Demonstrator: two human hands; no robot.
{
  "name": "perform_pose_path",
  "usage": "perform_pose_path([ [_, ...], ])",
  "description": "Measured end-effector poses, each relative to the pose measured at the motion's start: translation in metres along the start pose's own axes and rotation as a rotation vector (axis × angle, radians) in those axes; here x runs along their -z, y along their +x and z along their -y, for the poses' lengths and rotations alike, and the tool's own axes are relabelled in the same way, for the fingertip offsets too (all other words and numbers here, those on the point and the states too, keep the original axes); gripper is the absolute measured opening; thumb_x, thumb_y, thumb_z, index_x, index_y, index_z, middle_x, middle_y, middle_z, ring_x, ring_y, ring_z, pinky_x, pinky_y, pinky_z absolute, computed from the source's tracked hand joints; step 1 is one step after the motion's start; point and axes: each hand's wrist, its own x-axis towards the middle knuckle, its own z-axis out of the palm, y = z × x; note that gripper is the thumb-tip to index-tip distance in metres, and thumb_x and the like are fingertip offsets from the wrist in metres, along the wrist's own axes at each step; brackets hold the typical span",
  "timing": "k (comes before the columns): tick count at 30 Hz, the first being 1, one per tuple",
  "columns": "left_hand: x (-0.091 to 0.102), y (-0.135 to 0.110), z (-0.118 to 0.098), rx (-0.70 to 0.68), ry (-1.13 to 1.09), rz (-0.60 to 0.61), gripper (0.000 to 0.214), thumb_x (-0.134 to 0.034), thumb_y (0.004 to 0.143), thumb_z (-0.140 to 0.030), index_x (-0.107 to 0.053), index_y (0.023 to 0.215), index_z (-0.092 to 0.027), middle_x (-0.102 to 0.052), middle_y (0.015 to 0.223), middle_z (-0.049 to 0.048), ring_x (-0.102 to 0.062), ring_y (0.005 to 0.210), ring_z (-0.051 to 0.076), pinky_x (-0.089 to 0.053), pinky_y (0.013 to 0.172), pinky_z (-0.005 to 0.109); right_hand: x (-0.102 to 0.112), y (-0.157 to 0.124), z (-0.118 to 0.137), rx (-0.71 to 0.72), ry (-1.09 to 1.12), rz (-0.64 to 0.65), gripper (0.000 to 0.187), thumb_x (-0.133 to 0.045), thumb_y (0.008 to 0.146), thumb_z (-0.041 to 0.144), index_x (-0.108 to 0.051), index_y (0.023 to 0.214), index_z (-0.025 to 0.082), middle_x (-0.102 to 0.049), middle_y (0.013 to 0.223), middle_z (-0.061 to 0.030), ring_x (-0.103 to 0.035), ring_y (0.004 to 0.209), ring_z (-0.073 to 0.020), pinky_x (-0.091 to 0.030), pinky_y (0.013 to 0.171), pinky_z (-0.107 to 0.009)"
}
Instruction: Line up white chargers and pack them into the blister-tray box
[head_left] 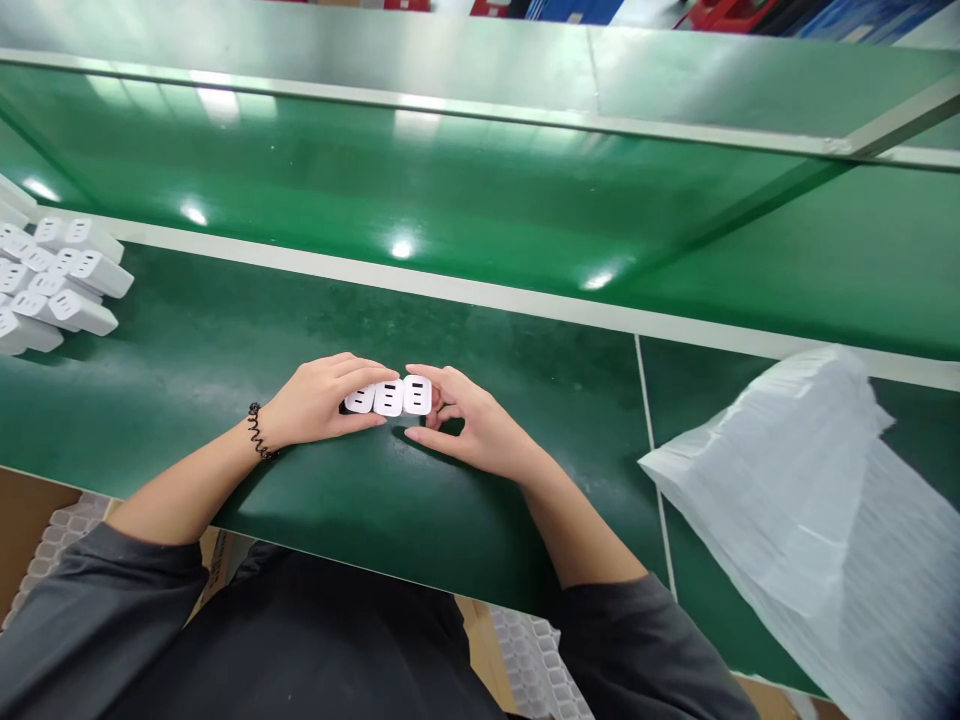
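Note:
Three white USB wall chargers (388, 399) stand side by side in a row on the green table, their port faces turned up toward me. My left hand (328, 400) wraps the left end of the row, fingers over the far side and thumb along the near side. At the right end, my right hand (471, 420) curls around the last charger (417, 396). Its index finger lies at the charger's far edge and its thumb at the near side; the other fingers are bent beside it. The palms hide parts of the chargers' sides.
A cluster of several white chargers (56, 280) stands at the far left of the green table (225, 320). White wrapping sheets (795, 490) lie crumpled at the right. A raised shelf (480, 75) runs along the back. Clear plastic trays (532, 650) sit below the front edge.

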Motion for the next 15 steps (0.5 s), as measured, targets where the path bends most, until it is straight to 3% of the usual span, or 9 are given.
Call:
perform_pose_path([
  [4, 0.0007, 0.0005, 0.0000, 0.000, -0.002, -0.002, 0.041, -0.060, 0.094, -0.046, -0.059, 0.126, -0.020, -0.070, 0.122, 0.0063, -0.067, 0.103, 0.019, -0.054, 0.087, 0.032, 0.0052, 0.0009, -0.0013, -0.001, 0.021, 0.047, 0.043, -0.070, 0.086, 0.035, -0.055, 0.125, 0.026, -0.061, 0.094, -0.0027, -0.060, 0.069, -0.0149, -0.059, 0.062, -0.033],
  [11, 0.0036, 0.0015, -0.0005, -0.034, -0.014, 0.025, 0.041, -0.060, 0.095, -0.045, -0.058, 0.126, -0.020, -0.070, 0.121, 0.0057, -0.067, 0.101, 0.019, -0.053, 0.085, 0.032, 0.0029, 0.0018, -0.0013, 0.008, -0.058, 0.015, 0.043, -0.073, 0.083, 0.035, -0.057, 0.121, 0.025, -0.056, 0.080, 0.0014, -0.052, 0.061, -0.0131, -0.051, 0.058, -0.030],
  [15, 0.0039, 0.0012, 0.0000, -0.032, -0.023, 0.041, 0.042, -0.059, 0.096, -0.046, -0.056, 0.129, -0.021, -0.070, 0.122, 0.0048, -0.066, 0.099, 0.018, -0.052, 0.085, 0.031, 0.0035, 0.0013, -0.0037, 0.076, -0.196, -0.037, 0.043, -0.075, 0.082, 0.038, -0.060, 0.121, 0.027, -0.055, 0.091, -0.0030, -0.054, 0.070, -0.0161, -0.052, 0.058, -0.031],
])
